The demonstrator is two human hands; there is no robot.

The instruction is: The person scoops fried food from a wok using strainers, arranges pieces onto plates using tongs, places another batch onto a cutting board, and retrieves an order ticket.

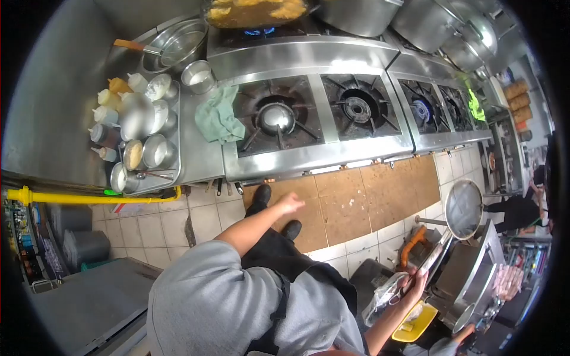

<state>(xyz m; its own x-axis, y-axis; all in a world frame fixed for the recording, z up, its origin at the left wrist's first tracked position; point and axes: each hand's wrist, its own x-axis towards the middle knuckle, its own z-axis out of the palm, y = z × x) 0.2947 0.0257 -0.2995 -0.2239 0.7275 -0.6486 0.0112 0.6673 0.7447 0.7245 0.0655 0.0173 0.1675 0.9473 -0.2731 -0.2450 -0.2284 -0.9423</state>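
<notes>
My left hand [290,204] hangs over the brown floor mat in front of the stove, its fingers curled in with nothing visible in them. At the lower right, my right hand [418,281] is closed around a long metal handle. This handle runs up to the rim of a round mesh strainer [464,209], held out over the tiled floor and the edge of a steel counter. Beside my right hand is a crumpled clear plastic bag [380,301]; whether my fingers touch it, I cannot tell. A yellow container [418,326] sits below my right wrist.
Along the front runs a steel stove [368,143] with several burners, one lit blue; a ladle bowl lies on another. A green cloth [218,115], squeeze bottles [107,115] and a tray of bowls [178,148] are left. A yellow pipe [95,197] crosses low. Other people stand right.
</notes>
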